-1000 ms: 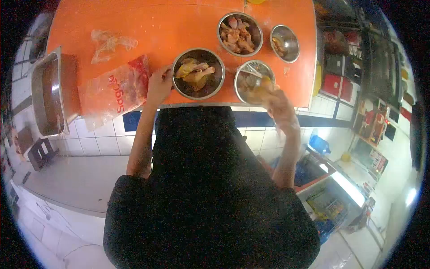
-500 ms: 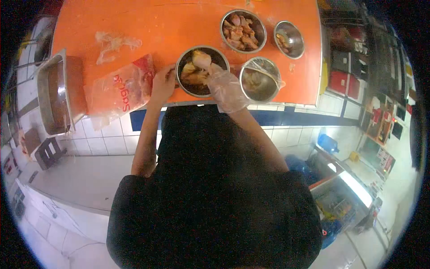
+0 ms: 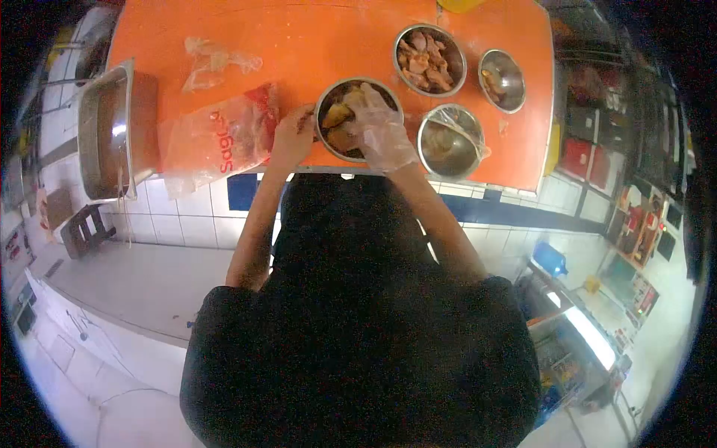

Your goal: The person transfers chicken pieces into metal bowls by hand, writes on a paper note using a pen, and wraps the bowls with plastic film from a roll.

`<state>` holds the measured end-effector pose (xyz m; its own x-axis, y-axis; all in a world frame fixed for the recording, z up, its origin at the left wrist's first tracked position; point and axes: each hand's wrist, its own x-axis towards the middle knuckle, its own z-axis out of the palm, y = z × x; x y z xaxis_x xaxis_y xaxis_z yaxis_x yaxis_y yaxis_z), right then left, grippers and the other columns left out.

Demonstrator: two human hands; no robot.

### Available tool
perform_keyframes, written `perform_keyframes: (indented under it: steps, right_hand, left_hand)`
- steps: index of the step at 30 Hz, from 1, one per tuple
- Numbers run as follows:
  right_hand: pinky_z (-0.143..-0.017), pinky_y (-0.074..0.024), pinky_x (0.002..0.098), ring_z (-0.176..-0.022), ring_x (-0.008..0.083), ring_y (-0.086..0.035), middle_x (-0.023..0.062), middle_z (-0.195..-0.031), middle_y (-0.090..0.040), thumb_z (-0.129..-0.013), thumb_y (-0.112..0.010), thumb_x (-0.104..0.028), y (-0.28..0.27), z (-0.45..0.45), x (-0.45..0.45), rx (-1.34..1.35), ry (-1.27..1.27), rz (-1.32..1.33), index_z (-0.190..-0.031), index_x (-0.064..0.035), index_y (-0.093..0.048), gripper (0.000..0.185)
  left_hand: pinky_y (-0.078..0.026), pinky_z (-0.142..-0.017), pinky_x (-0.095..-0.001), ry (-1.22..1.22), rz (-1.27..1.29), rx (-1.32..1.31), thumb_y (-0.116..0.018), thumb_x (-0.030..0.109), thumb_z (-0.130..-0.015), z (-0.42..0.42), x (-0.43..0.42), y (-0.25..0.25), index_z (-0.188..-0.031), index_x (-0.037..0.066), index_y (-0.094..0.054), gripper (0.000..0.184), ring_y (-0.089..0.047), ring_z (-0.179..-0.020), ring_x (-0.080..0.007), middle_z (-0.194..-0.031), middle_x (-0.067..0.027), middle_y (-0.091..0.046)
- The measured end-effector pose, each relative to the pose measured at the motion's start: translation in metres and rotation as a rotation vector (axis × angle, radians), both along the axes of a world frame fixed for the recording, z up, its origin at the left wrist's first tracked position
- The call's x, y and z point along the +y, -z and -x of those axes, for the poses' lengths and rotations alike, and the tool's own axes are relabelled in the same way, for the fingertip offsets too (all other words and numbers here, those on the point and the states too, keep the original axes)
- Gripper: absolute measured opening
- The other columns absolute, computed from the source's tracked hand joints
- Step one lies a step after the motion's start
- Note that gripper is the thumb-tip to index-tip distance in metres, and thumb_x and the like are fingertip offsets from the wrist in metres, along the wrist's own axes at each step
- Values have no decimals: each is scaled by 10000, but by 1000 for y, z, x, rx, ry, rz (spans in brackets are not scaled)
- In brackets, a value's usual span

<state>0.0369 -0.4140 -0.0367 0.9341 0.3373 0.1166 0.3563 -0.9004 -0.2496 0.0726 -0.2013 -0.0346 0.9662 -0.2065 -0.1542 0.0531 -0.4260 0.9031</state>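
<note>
A steel bowl (image 3: 320, 142) holding yellowish chicken pieces (image 3: 338, 116) stands near the front edge of the orange table. My left hand (image 3: 294, 138) is at the bowl's left side, its fingers closed against the rim. Inside the bowl is my right hand (image 3: 379, 133), in a clear plastic glove, over the chicken; its fingertips are partly hidden and blurred. Just right of it stands a steel bowl with plastic film (image 3: 451, 142) over part of its top. Left of my left hand lies a clear bag with red print (image 3: 222, 138).
Behind are a steel bowl of raw chicken pieces (image 3: 429, 62) and a smaller bowl (image 3: 502, 81) with a little food. A crumpled plastic piece (image 3: 217, 63) lies at the back left. A deep steel tray (image 3: 105, 134) stands at the left edge.
My right hand has moved left from the film-covered bowl into the chicken bowl, reaching deeper since half a second ago. My left hand stays at the bowl. The whole view has shifted.
</note>
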Motion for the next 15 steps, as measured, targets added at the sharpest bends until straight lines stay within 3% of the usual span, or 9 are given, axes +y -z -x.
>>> perform_keyframes:
  steps: [3, 7, 9, 10, 11, 13, 14, 15]
  right_hand:
    - [-1017, -445, 468, -1258, 392, -488, 222, -1340, -521, -875, -526, -130, -23, 0, 9, 22, 4, -36, -1197, -21, -620, 353]
    - [-954, -475, 488, -1231, 402, -493, 220, -1301, -535, -885, -530, -122, -61, -2, 7, -131, -225, -41, -1140, -14, -637, 296]
    - [-953, -459, 502, -1201, 411, -505, 218, -1263, -550, -871, -551, -132, -79, -1, 4, -116, -11, -106, -1107, -16, -631, 275]
    - [-953, -459, 502, -1201, 411, -505, 218, -1263, -550, -871, -551, -132, -83, 1, 1, -115, -53, -122, -1107, -16, -631, 275]
    - [-938, -458, 505, -1176, 416, -515, 228, -1240, -558, -865, -553, -133, -86, -1, -1, -10, -9, -336, -1104, -17, -621, 275]
    - [-924, -456, 508, -1151, 420, -526, 238, -1217, -567, -858, -556, -134, -90, -4, 10, 118, 19, -564, -1102, -18, -610, 275]
    - [-892, -460, 514, -1105, 419, -546, 224, -1175, -589, -850, -561, -136, -98, -8, 18, 88, -41, -483, -1102, -33, -609, 277]
    - [-847, -469, 513, -1016, 409, -578, 195, -1084, -620, -838, -571, -143, -98, -20, 33, -63, -156, -525, -1054, -49, -632, 243]
  left_hand:
    - [-562, -709, -288, 31, -29, -143, -517, 70, -975, 11, 17, 32, -1146, -27, -623, 224, -670, -854, -146, -962, -108, -697]
    - [-534, -703, -265, -191, 48, -210, -553, 62, -955, 32, 48, -4, -1142, -15, -606, 210, -660, -869, -150, -967, -101, -683]
    - [-482, -908, -395, -554, 17, -148, -619, 158, -917, 45, 83, -20, -1129, 72, -639, 230, -607, -1050, -291, -1142, -114, -622]
    - [-484, -901, -409, -720, -54, -197, -653, 183, -898, 54, 98, -24, -1173, 43, -601, 312, -583, -1095, -308, -1184, -148, -595]
    - [-487, -894, -423, -880, -126, -255, -686, 207, -880, 58, 116, -30, -1216, 15, -564, 406, -559, -1140, -325, -1226, -183, -567]
    - [-501, -853, -463, -945, -889, -485, -710, 298, -872, 70, 175, -6, -1284, -52, -472, 590, -528, -1150, -361, -1248, -237, -517]
    - [-490, -877, -449, -1074, -1014, -342, -735, 300, -835, 68, 188, -8, -1334, -121, -378, 744, -522, -1120, -308, -1235, -258, -506]
    - [-490, -877, -449, -1086, -1028, -350, -735, 300, -835, 64, 202, -6, -1334, -121, -378, 744, -522, -1120, -308, -1235, -258, -506]
